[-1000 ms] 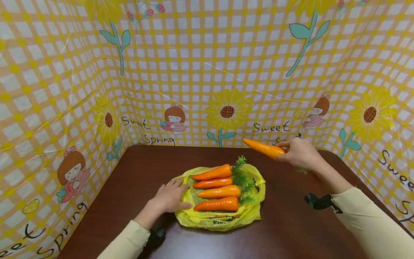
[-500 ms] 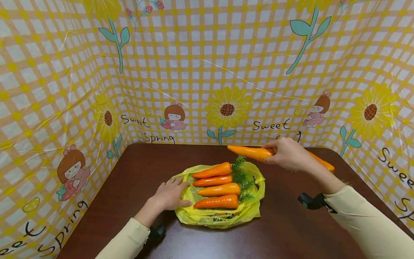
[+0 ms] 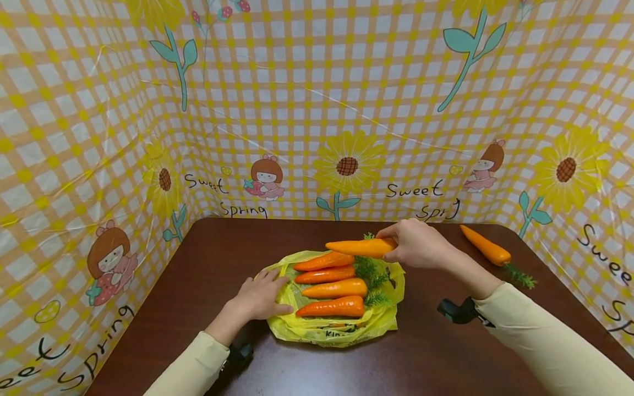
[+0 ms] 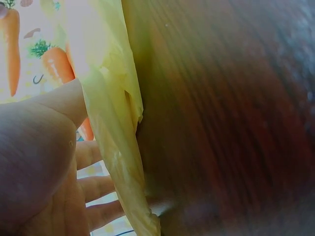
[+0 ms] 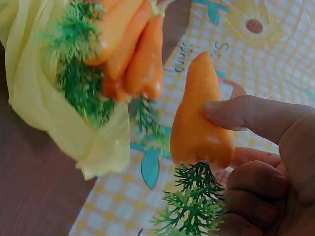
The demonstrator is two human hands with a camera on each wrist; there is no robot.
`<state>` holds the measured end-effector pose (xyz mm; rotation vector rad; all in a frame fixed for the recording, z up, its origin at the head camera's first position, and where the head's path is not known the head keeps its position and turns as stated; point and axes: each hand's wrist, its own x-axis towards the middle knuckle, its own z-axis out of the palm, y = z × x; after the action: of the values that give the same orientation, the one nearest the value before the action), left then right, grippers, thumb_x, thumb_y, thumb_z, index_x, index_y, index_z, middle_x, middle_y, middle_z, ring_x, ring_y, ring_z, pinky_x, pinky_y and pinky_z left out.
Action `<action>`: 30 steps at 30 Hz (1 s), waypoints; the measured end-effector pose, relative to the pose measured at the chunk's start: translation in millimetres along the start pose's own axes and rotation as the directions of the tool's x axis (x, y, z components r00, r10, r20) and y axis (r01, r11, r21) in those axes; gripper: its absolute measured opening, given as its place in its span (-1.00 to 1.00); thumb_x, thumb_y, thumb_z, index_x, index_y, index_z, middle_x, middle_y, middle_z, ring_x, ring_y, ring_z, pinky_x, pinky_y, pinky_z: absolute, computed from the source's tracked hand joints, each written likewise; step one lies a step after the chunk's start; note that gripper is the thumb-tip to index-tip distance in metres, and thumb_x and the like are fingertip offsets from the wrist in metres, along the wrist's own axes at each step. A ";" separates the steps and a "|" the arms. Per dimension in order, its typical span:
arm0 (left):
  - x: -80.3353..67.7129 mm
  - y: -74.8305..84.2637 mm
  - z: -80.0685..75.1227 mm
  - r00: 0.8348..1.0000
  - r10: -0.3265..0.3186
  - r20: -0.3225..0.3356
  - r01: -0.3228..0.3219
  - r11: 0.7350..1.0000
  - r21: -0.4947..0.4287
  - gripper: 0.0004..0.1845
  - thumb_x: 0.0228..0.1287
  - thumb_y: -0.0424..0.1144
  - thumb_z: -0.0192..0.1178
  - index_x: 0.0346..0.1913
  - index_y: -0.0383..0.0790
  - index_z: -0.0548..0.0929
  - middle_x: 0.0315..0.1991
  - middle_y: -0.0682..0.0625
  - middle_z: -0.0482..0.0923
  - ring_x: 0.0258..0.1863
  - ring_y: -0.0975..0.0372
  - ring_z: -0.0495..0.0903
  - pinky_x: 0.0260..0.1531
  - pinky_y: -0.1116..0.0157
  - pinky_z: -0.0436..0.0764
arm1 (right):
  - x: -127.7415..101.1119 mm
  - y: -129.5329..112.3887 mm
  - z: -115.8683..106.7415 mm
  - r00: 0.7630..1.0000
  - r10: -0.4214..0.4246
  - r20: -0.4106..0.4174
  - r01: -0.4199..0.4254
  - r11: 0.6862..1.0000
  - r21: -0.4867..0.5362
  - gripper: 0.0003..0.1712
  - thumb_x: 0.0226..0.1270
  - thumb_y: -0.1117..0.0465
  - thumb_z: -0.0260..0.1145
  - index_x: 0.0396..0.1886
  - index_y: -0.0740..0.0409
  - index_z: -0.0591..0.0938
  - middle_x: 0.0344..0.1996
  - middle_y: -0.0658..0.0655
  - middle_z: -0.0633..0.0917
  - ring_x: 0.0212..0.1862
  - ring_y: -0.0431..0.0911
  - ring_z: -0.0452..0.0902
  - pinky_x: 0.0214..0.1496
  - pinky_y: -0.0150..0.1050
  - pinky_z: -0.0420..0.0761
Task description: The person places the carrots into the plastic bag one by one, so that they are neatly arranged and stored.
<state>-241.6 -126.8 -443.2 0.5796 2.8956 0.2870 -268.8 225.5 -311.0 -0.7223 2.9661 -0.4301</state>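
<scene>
A yellow plastic bag (image 3: 337,327) lies flat on the dark brown table (image 3: 198,308) with several orange carrots (image 3: 333,289) in a row on it, green tops to the right. My left hand (image 3: 260,300) lies flat on the bag's left edge, fingers straight; the left wrist view shows the bag (image 4: 110,147) beside the palm (image 4: 34,162). My right hand (image 3: 416,245) grips another carrot (image 3: 359,247) by its thick end, just above the back of the row. In the right wrist view the thumb (image 5: 251,115) presses the held carrot (image 5: 202,118) over its green top.
One more carrot (image 3: 485,247) lies on the table at the back right, near the wall. Checked yellow sheets with flowers and "Sweet Spring" print wall in the table on three sides (image 3: 317,110). Bare tabletop shows in front of the bag.
My right hand has carried its carrot leftwards and down, from the back right to just over the bag. The carrot behind it has come into view. The left hand has stayed put.
</scene>
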 end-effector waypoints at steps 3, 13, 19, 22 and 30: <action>0.3 -0.1 -0.2 1.000 0.002 0.002 -0.002 1.000 0.001 -0.21 0.26 0.24 0.30 0.46 -0.05 0.42 0.54 -0.19 0.19 0.51 -0.13 0.18 0.30 -0.28 0.29 | 3.3 -6.0 6.1 1.000 -0.002 0.024 0.002 1.000 -0.003 -0.44 0.19 0.17 0.48 0.20 0.22 0.67 -0.38 0.00 0.75 -0.65 -0.18 0.36 -0.54 -0.29 0.31; -0.2 1.3 -0.1 1.000 -0.002 0.007 0.002 1.000 -0.004 -0.20 0.25 0.25 0.30 0.46 -0.04 0.42 0.54 -0.18 0.19 0.52 -0.14 0.17 0.33 -0.27 0.27 | 12.1 -19.1 23.8 0.998 -0.055 0.035 0.056 0.997 -0.049 -0.57 0.15 0.19 0.50 0.07 0.08 0.75 -0.31 0.03 0.77 -0.58 -0.20 0.40 -0.55 -0.31 0.35; -0.2 1.6 -2.7 1.000 0.000 -0.004 0.000 1.000 0.006 -0.21 0.24 0.25 0.31 0.45 -0.05 0.43 0.54 -0.18 0.20 0.51 -0.14 0.19 0.31 -0.27 0.29 | 17.3 -22.9 35.6 0.996 -0.081 0.032 0.083 0.994 -0.072 -0.53 0.12 0.21 0.51 0.10 0.08 0.75 -0.16 0.08 0.78 -0.52 -0.19 0.43 -0.54 -0.32 0.36; 0.3 0.9 -2.0 1.000 0.000 -0.002 0.000 1.000 0.002 -0.20 0.24 0.25 0.31 0.45 -0.05 0.42 0.54 -0.18 0.19 0.51 -0.13 0.19 0.31 -0.28 0.29 | 19.2 -24.8 41.3 0.995 -0.090 0.035 0.092 0.993 -0.076 -0.51 0.11 0.23 0.51 0.11 0.09 0.74 -0.14 0.08 0.77 -0.50 -0.18 0.43 -0.56 -0.32 0.34; -0.7 0.3 -0.3 1.000 -0.005 0.004 0.005 1.000 -0.003 -0.20 0.24 0.26 0.31 0.45 -0.04 0.41 0.54 -0.18 0.19 0.51 -0.13 0.19 0.31 -0.29 0.28 | 22.0 -31.8 54.3 0.993 -0.112 0.042 0.115 0.989 -0.093 -0.52 0.15 0.28 0.47 0.12 0.03 0.74 -0.09 0.08 0.78 -0.56 -0.18 0.30 -0.59 -0.30 0.14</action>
<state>-240.9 -126.9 -442.7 0.5723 2.8920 0.2885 -267.7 174.5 -354.0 -0.9022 2.9376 -0.2801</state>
